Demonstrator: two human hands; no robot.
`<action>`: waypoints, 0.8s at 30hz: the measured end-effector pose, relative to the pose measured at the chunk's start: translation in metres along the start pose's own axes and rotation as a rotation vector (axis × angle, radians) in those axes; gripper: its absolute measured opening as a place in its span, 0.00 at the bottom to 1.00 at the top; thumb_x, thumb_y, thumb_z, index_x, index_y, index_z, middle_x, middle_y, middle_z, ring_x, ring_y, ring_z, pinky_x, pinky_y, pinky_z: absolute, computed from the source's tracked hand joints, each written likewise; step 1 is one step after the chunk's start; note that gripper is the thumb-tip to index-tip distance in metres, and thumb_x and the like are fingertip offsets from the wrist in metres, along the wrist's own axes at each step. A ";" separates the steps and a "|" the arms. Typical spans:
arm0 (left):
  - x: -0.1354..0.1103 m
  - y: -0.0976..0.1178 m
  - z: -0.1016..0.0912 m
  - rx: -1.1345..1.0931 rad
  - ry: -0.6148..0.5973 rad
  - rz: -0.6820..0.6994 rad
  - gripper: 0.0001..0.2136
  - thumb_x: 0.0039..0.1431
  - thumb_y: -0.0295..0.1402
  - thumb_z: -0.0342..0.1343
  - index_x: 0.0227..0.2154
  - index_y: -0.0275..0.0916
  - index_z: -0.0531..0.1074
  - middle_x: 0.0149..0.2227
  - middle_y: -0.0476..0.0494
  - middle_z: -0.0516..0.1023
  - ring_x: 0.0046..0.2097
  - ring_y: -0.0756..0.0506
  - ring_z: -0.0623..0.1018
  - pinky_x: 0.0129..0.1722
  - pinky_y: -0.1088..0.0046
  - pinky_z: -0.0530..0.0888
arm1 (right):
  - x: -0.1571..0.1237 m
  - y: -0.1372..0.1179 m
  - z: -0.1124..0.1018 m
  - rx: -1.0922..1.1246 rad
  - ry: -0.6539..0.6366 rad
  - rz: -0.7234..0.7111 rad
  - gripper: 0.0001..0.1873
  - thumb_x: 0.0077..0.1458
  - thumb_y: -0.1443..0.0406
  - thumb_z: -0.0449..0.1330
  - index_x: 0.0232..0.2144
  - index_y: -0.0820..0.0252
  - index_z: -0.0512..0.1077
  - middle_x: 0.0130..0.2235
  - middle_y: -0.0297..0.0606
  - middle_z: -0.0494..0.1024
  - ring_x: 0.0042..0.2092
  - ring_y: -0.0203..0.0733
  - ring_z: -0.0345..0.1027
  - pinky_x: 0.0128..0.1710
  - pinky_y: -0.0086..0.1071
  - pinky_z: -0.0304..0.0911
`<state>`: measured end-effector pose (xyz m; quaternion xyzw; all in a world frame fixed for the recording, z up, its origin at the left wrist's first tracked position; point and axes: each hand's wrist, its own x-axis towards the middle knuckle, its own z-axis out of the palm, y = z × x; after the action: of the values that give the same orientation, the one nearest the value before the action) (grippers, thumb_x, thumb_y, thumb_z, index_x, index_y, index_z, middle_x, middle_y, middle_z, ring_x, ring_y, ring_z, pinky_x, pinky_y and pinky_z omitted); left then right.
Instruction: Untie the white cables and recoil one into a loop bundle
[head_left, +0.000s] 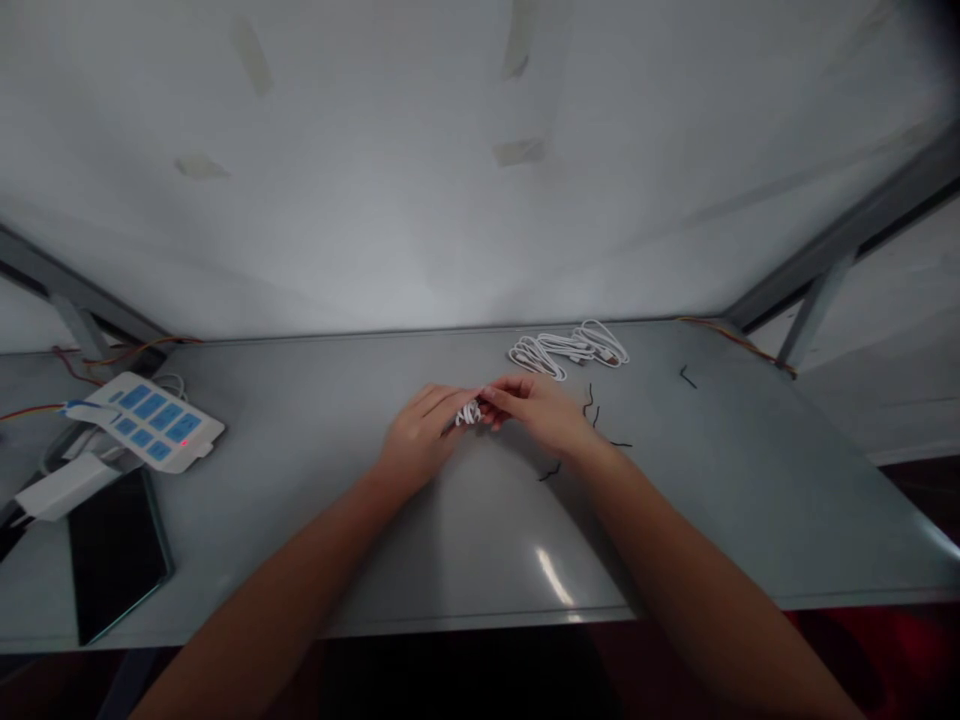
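Both my hands meet over the middle of a grey metal table (465,540). My left hand (420,435) and my right hand (536,410) have their fingers closed together on a small coiled white cable (469,412), held just above the table top. Only a bit of the coil shows between the fingertips. Behind my right hand lie loose bundles of white cables (568,349). Several short black twist ties (589,400) are scattered on the table beside my right wrist.
A white power strip (154,420) with blue sockets and a red light sits at the left, with a white charger block (64,487) and a dark tablet (116,555) near it. Red and yellow wires run along the back corners. A white wall stands behind.
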<state>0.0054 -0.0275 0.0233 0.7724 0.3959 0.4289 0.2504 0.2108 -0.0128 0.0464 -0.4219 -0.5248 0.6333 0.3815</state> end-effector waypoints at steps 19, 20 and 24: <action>0.012 0.008 0.002 -0.823 0.183 -0.655 0.17 0.51 0.46 0.70 0.35 0.38 0.75 0.36 0.45 0.81 0.37 0.46 0.80 0.38 0.69 0.79 | -0.016 0.000 0.023 -0.630 0.252 -0.670 0.04 0.56 0.69 0.63 0.32 0.54 0.76 0.43 0.41 0.73 0.41 0.42 0.68 0.40 0.37 0.68; 0.012 0.009 0.002 -0.855 0.173 -0.669 0.17 0.52 0.45 0.69 0.35 0.38 0.75 0.37 0.45 0.81 0.38 0.46 0.81 0.39 0.70 0.79 | -0.015 0.001 0.022 -0.628 0.257 -0.664 0.04 0.56 0.69 0.63 0.32 0.54 0.76 0.43 0.41 0.73 0.40 0.42 0.68 0.40 0.37 0.68; 0.011 0.007 0.002 -0.902 0.175 -0.705 0.15 0.54 0.43 0.68 0.35 0.37 0.75 0.37 0.44 0.81 0.39 0.46 0.81 0.39 0.70 0.78 | -0.014 -0.001 0.018 -0.605 0.238 -0.652 0.04 0.56 0.69 0.64 0.32 0.54 0.78 0.44 0.41 0.73 0.42 0.43 0.70 0.42 0.39 0.68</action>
<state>0.0134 -0.0228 0.0327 0.3726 0.4266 0.5082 0.6488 0.1990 -0.0318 0.0510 -0.3969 -0.7438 0.2457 0.4784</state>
